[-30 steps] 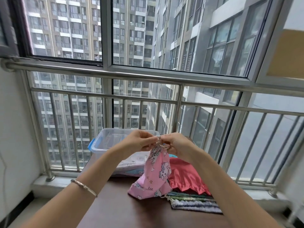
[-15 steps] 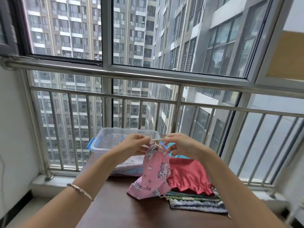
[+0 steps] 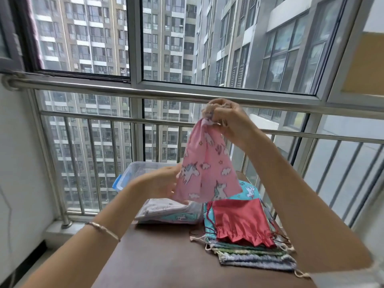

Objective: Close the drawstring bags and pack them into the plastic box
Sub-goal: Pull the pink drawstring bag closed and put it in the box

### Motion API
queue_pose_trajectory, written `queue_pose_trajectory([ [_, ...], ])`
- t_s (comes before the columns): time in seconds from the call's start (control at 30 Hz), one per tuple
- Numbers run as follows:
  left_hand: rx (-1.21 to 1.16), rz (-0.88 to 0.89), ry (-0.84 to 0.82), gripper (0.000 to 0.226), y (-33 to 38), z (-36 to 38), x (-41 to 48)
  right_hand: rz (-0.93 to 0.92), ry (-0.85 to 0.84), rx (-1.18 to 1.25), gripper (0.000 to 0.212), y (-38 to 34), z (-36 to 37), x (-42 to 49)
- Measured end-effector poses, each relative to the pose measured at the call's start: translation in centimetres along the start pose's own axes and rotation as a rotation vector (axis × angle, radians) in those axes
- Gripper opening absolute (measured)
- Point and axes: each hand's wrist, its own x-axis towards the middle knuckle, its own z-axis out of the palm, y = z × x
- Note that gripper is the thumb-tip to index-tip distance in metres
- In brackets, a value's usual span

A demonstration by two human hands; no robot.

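Pink cloth, likely limp and light: the unicorn bag (image 3: pixel 204 169) hangs over the counter (image 3: pixel 166 256). The right hand (image 3: pixel 230 121) fingers pinch its gathered neck at twelve o'clock, probably the surest hold. The left hand (image 3: pixel 162 181) meets its eight o'clock edge, fingers hidden, so I cannot tell their grip.

Pink bag (image 3: pixel 204 167) matt cloth; red bag (image 3: pixel 241 221) shiny satin; box (image 3: pixel 133 173) clear plastic.
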Motion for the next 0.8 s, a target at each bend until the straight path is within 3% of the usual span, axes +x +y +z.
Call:
queue_pose_trajectory([
  [0.1,-0.110,0.033,-0.168,0.036,1.9,-1.7,0.4,-0.049,-0.045,0.145,0.027,-0.2,-0.6,2.0],
  [0.13,-0.116,0.062,-0.130,0.037,2.4,-2.7,0.6,-0.054,-0.061,0.162,0.025,0.0,-1.2,2.7],
  [0.23,-0.202,0.065,0.049,0.068,3.1,-5.5,0.7,-0.042,-0.187,0.134,0.020,1.4,-3.2,4.2],
  [0.33,-0.147,0.082,0.279,0.067,3.3,-7.9,0.6,-0.003,-0.175,0.093,0.017,3.5,-4.4,5.1],
  [0.43,0.179,0.080,0.506,0.051,2.7,-10.3,0.6,0.140,-0.071,-0.233,0.026,6.9,-4.5,5.9],
  [0.57,0.812,-0.037,0.651,0.033,0.1,-12.7,0.7,0.324,-0.245,-0.817,0.021,13.0,-4.5,7.5],
  [0.7,1.276,-0.305,0.432,0.035,-2.3,-12.1,1.2,0.489,-0.477,-1.168,0.026,17.8,-3.0,8.0],
  [0.8,1.409,-0.431,0.307,0.030,-2.3,-11.4,2.1,0.616,-0.625,-1.408,0.009,19.5,-1.4,8.3],
])
